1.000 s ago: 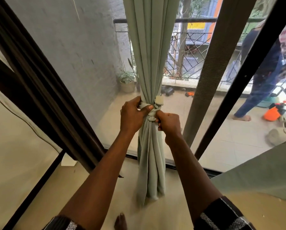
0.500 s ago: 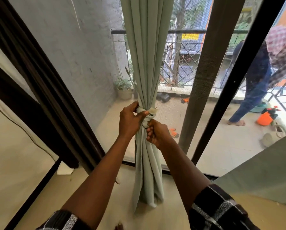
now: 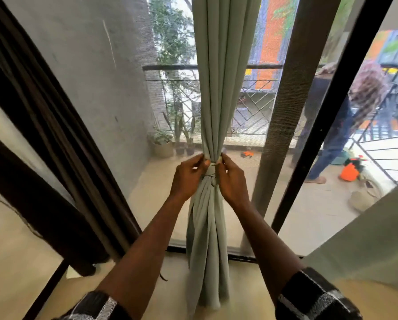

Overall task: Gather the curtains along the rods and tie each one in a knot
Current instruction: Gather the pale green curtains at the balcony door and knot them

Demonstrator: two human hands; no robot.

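Note:
A pale green curtain (image 3: 218,93) hangs gathered in front of the glass door and reaches the floor. A narrow tie band (image 3: 212,168) of the same cloth cinches it at mid-height. My left hand (image 3: 186,179) pinches the band on the curtain's left side with thumb and fingers. My right hand (image 3: 232,179) pinches it on the right side. The knot itself is mostly hidden between my fingers. A dark brown curtain (image 3: 43,139) hangs bunched at the left.
Behind the glass lies a balcony with a railing (image 3: 170,68), potted plants (image 3: 163,144), orange tools and a person (image 3: 332,125) bending over at the right. A black door frame (image 3: 327,116) slants at the right. Another pale curtain panel (image 3: 366,239) fills the lower right.
Both hands moved from gripping the knot to pinching the band at its two sides. The knot looks tighter and smaller. The camera tilted upward.

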